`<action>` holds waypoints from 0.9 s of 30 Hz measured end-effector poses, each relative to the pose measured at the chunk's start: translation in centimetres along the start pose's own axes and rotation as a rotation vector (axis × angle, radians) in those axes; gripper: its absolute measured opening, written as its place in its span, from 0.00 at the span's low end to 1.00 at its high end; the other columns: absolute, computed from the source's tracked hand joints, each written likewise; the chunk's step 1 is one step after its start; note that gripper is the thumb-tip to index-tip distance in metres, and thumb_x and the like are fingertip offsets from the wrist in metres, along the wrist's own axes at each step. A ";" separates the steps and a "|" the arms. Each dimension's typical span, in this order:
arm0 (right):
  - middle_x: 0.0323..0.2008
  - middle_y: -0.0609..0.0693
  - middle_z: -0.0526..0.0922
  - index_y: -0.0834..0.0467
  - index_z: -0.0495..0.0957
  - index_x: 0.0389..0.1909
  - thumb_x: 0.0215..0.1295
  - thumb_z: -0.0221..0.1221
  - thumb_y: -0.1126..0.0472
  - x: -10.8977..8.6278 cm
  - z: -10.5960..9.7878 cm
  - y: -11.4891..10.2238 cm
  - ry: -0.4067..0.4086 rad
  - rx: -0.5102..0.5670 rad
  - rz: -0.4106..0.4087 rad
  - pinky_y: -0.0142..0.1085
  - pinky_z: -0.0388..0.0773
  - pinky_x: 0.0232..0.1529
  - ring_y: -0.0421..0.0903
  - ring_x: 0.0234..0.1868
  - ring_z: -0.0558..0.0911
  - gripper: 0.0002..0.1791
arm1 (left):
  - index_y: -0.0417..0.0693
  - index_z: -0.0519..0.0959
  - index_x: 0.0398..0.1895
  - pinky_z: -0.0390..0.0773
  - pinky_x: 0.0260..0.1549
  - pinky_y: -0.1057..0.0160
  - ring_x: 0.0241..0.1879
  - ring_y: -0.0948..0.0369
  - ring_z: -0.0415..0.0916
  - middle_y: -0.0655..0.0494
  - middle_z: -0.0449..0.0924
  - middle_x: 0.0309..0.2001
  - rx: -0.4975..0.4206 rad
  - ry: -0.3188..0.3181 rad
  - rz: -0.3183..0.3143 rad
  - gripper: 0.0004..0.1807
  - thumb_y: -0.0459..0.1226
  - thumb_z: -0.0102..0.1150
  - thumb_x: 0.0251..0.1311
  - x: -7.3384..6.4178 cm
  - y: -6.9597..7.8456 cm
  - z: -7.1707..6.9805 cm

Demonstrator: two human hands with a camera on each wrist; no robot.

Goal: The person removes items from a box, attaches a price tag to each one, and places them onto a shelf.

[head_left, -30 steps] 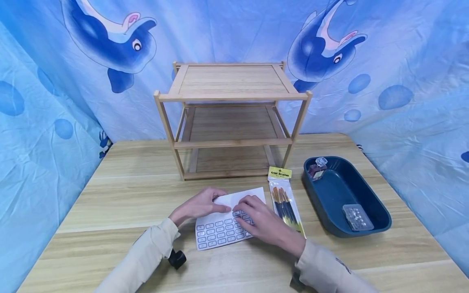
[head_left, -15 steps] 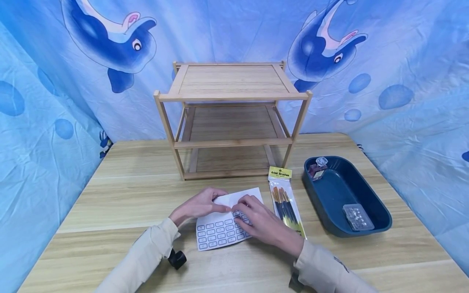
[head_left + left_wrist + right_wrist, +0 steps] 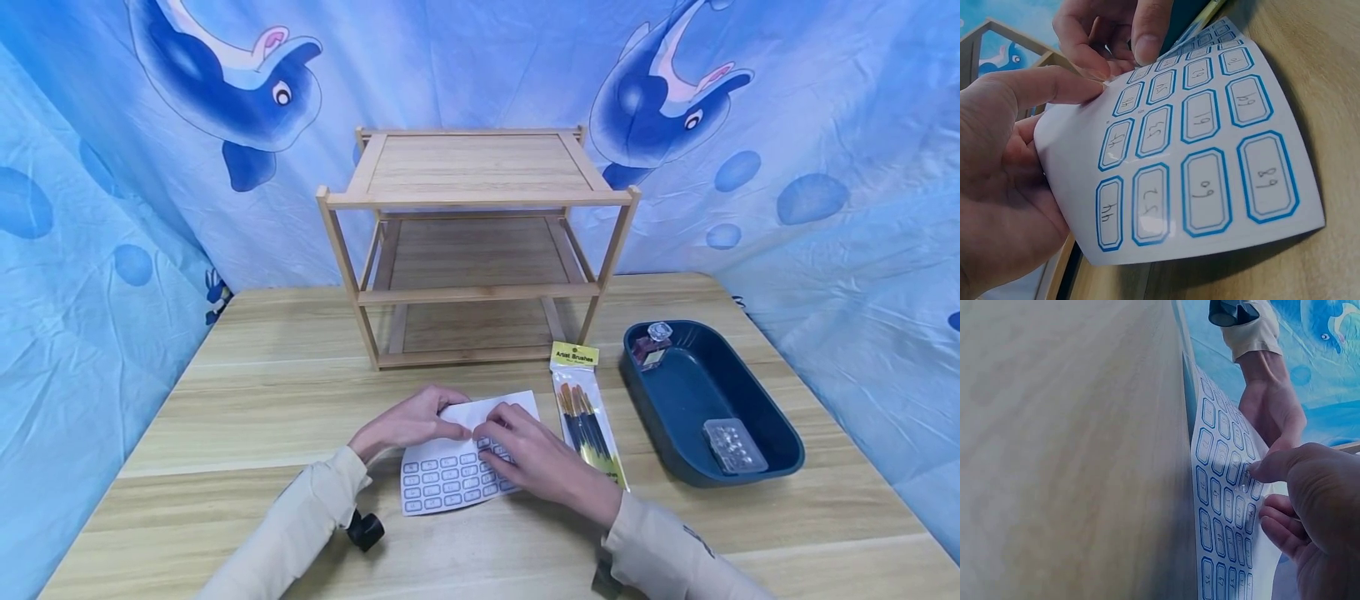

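A white sheet of sticker labels (image 3: 450,477) with blue borders and handwritten numbers bends above the wooden table, its lower edge tilted toward me. In the head view my left hand (image 3: 408,421) grips its blank upper part, thumb on the front and fingers behind; the left wrist view shows the label sheet (image 3: 1204,125) curving away from that thumb. My right hand (image 3: 536,454) works at the upper rows, thumb and curled fingers pinching at the sheet near a label beside the left thumb tip. Whether a label edge is lifted there is hidden by the fingers.
A clear pack of artist brushes (image 3: 585,425) lies right of the sheet. Farther right stands a dark blue basin (image 3: 652,425) holding a small bottle (image 3: 651,346) and a clear plastic box (image 3: 733,446). Behind rises a three-tier wooden rack (image 3: 480,292).
The sheet's far right corner has dipped slightly, and my right hand has shifted a little left. My left hand stays almost still with its grip unchanged.
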State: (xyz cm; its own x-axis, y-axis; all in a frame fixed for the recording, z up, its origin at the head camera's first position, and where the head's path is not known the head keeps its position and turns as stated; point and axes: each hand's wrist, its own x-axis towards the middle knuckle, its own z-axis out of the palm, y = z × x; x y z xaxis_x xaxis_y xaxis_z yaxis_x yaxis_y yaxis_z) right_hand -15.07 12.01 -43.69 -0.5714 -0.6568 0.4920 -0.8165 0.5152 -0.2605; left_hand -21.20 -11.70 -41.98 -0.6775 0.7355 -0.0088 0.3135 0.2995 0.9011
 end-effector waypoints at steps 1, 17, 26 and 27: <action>0.45 0.47 0.77 0.55 0.82 0.49 0.65 0.70 0.61 0.0 0.0 0.0 -0.002 0.001 0.000 0.30 0.79 0.48 0.42 0.46 0.77 0.13 | 0.36 0.84 0.44 0.77 0.34 0.67 0.33 0.59 0.81 0.55 0.84 0.36 0.004 0.000 0.001 0.11 0.31 0.65 0.59 0.0 0.0 0.0; 0.46 0.46 0.78 0.55 0.81 0.51 0.67 0.69 0.60 0.0 -0.1 0.1 -0.018 -0.010 -0.010 0.32 0.80 0.50 0.43 0.49 0.77 0.14 | 0.34 0.83 0.46 0.77 0.31 0.69 0.32 0.59 0.81 0.55 0.85 0.36 -0.039 -0.022 0.011 0.12 0.31 0.63 0.61 0.2 -0.1 0.1; 0.45 0.47 0.77 0.55 0.81 0.50 0.67 0.69 0.61 -0.1 0.0 0.2 -0.024 -0.008 -0.004 0.31 0.80 0.49 0.43 0.48 0.77 0.13 | 0.33 0.82 0.49 0.78 0.30 0.69 0.31 0.62 0.80 0.56 0.85 0.37 -0.050 -0.024 0.006 0.15 0.31 0.64 0.60 0.3 -0.1 0.3; 0.45 0.47 0.77 0.55 0.81 0.49 0.67 0.69 0.61 -0.1 0.1 0.2 -0.023 -0.013 -0.008 0.31 0.80 0.49 0.43 0.48 0.77 0.12 | 0.32 0.82 0.49 0.78 0.30 0.69 0.31 0.62 0.80 0.56 0.85 0.37 -0.055 -0.025 0.006 0.15 0.31 0.64 0.60 0.3 -0.1 0.3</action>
State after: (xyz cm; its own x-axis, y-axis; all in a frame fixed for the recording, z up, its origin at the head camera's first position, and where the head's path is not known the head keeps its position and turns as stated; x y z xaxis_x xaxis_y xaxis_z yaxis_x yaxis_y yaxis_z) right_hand -15.17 12.15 -43.85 -0.5667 -0.6733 0.4749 -0.8201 0.5168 -0.2459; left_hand -21.23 -11.33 -42.25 -0.6588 0.7522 -0.0133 0.2798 0.2614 0.9238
